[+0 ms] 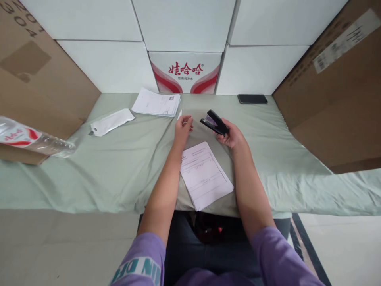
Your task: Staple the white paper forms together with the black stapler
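Note:
In my right hand point(230, 136) is a black stapler point(216, 123), gripped at its rear end, with its jaws apart and pointing left. Purple shows between its two arms. My left hand point(183, 128) is closed, fingers curled together, just left of the stapler. A small white piece point(179, 114) shows behind its knuckles; whether the fingers hold anything is hidden. Below both hands, between my forearms, a stack of printed sheets point(206, 176) lies at a slant near the table's front edge.
Another pile of papers point(156, 102) lies at the back left, near a white packet point(112, 122). A phone point(252, 99) rests at the back right. A water bottle point(32, 139) is at far left. Cardboard boxes point(336, 91) and white cartons point(186, 73) wall the green-covered table point(119, 171).

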Available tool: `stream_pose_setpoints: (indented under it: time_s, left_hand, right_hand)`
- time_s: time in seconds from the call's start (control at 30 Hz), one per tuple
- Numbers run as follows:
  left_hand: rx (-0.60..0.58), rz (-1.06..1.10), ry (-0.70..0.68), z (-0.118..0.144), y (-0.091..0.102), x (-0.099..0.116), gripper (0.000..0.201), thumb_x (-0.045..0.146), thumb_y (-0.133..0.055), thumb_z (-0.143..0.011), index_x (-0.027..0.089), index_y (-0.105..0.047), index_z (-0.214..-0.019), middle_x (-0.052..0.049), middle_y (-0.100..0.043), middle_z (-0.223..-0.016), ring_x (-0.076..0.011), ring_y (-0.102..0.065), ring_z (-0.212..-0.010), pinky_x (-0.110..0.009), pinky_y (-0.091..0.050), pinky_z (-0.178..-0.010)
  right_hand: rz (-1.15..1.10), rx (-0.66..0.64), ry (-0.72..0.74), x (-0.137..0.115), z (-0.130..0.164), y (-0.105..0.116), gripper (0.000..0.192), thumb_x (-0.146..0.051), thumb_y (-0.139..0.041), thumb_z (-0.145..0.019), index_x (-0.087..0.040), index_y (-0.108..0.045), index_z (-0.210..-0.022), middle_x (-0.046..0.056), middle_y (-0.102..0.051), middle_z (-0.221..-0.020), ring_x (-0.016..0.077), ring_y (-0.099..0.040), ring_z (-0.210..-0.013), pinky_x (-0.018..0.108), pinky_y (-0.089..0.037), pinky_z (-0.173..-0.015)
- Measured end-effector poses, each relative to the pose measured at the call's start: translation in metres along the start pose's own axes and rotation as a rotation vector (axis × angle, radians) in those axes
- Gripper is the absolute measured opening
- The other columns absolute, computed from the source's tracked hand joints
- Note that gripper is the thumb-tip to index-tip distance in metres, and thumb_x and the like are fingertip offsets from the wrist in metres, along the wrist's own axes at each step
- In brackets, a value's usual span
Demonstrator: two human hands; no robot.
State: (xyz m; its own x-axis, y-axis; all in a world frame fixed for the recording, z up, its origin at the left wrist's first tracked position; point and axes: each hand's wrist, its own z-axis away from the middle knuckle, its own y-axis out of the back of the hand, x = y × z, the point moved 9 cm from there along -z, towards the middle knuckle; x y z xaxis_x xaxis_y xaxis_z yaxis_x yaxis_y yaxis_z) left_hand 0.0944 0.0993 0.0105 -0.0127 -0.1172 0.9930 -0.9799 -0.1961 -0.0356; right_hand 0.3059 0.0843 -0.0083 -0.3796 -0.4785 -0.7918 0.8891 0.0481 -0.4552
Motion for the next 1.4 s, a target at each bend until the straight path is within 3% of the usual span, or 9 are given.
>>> stream_pose_setpoints:
  time_s: [0.2, 0.43, 0.7, 0.9, 1.0, 1.1, 1.23, 1.3, 1.4]
  left_hand:
    - [0.105, 0.030, 0.095, -0.003, 0.012, -0.009, 0.015, 0.034, -0.059, -0.094, 0.020, -0.061, -0.098, -0.004, -0.066, -0.090, -0.0088, -0.060, -0.066, -0.020, -0.047, -0.055]
    - [0.057, 0.059, 0.148, 0.000, 0.005, -0.010, 0.014, 0.034, -0.059, -0.094, 0.020, -0.059, -0.091, 0.001, -0.061, -0.077, -0.0073, -0.057, -0.058, -0.020, -0.044, -0.053]
    - [0.016, 0.074, 0.126, 0.002, 0.001, -0.008, 0.015, 0.033, -0.061, -0.092, 0.020, -0.059, -0.086, 0.001, -0.061, -0.075, -0.0081, -0.057, -0.057, -0.021, -0.043, -0.052]
    - [0.056, 0.132, 0.209, 0.006, 0.006, -0.012, 0.025, 0.045, -0.060, -0.091, 0.020, -0.058, -0.089, 0.001, -0.061, -0.076, -0.0082, -0.057, -0.058, -0.021, -0.043, -0.054]
    - [0.116, 0.212, 0.206, 0.007, 0.016, -0.001, 0.038, 0.058, -0.051, -0.094, 0.020, -0.059, -0.095, 0.000, -0.059, -0.074, -0.0099, -0.057, -0.060, -0.024, -0.045, -0.058]
    - [0.155, 0.253, 0.088, 0.012, 0.033, 0.031, 0.047, 0.063, -0.038, -0.099, 0.022, -0.061, -0.103, 0.000, -0.053, -0.069, -0.0120, -0.052, -0.059, -0.028, -0.044, -0.062]
    - [0.191, 0.406, -0.029, 0.048, 0.059, 0.072, 0.043, 0.053, -0.032, -0.104, 0.023, -0.062, -0.101, 0.003, -0.037, -0.061, -0.0121, -0.032, -0.050, -0.028, -0.036, -0.054]
    - [0.176, 0.528, 0.042, 0.079, 0.066, 0.073, 0.039, 0.049, -0.035, -0.103, 0.023, -0.062, -0.090, 0.004, -0.026, -0.059, -0.0117, -0.022, -0.048, -0.027, -0.029, -0.048]
    - [0.041, 0.738, 0.196, 0.142, 0.068, 0.058, 0.032, 0.048, -0.050, -0.097, 0.023, -0.063, -0.081, 0.006, -0.018, -0.056, -0.0102, -0.012, -0.044, -0.025, -0.020, -0.044]
  right_hand:
    - [-0.053, -0.004, -0.026, 0.005, -0.005, -0.002, 0.027, -0.046, -0.061, -0.093, -0.018, -0.060, -0.096, 0.006, -0.070, -0.069, 0.0083, -0.047, -0.037, 0.019, -0.040, -0.030]
    - [-0.050, 0.017, -0.030, 0.010, -0.007, -0.008, 0.019, -0.037, -0.062, -0.092, -0.019, -0.060, -0.097, 0.006, -0.071, -0.070, 0.0091, -0.049, -0.039, 0.019, -0.043, -0.031]
    - [-0.055, -0.051, -0.079, 0.016, -0.006, -0.018, 0.031, -0.048, -0.055, -0.096, -0.017, -0.060, -0.097, 0.008, -0.070, -0.068, 0.0069, -0.043, -0.036, 0.018, -0.036, -0.029]
    - [-0.130, -0.067, -0.129, 0.018, -0.002, -0.027, 0.037, -0.051, -0.046, -0.099, -0.017, -0.062, -0.095, 0.005, -0.066, -0.066, 0.0051, -0.039, -0.035, 0.016, -0.031, -0.026]
    - [-0.135, -0.136, -0.143, 0.019, -0.002, -0.037, 0.038, -0.054, -0.051, -0.097, -0.018, -0.060, -0.094, 0.004, -0.066, -0.068, 0.0042, -0.037, -0.035, 0.015, -0.030, -0.027]
    - [-0.166, -0.192, -0.134, 0.020, 0.000, -0.047, 0.038, -0.055, -0.055, -0.095, -0.018, -0.060, -0.094, 0.004, -0.067, -0.070, 0.0042, -0.035, -0.036, 0.016, -0.030, -0.027]
    - [-0.188, -0.246, -0.118, 0.024, 0.007, -0.060, 0.029, -0.048, -0.065, -0.089, -0.019, -0.057, -0.086, 0.001, -0.063, -0.067, 0.0051, -0.037, -0.039, 0.016, -0.032, -0.029]
    - [-0.177, -0.260, -0.096, 0.026, 0.009, -0.066, 0.025, -0.042, -0.067, -0.086, -0.020, -0.055, -0.082, 0.000, -0.062, -0.064, 0.0058, -0.038, -0.040, 0.017, -0.033, -0.031]
    - [-0.133, -0.285, -0.039, 0.026, 0.012, -0.073, 0.026, -0.043, -0.066, -0.085, -0.021, -0.053, -0.079, 0.001, -0.063, -0.065, 0.0075, -0.039, -0.040, 0.021, -0.033, -0.033]
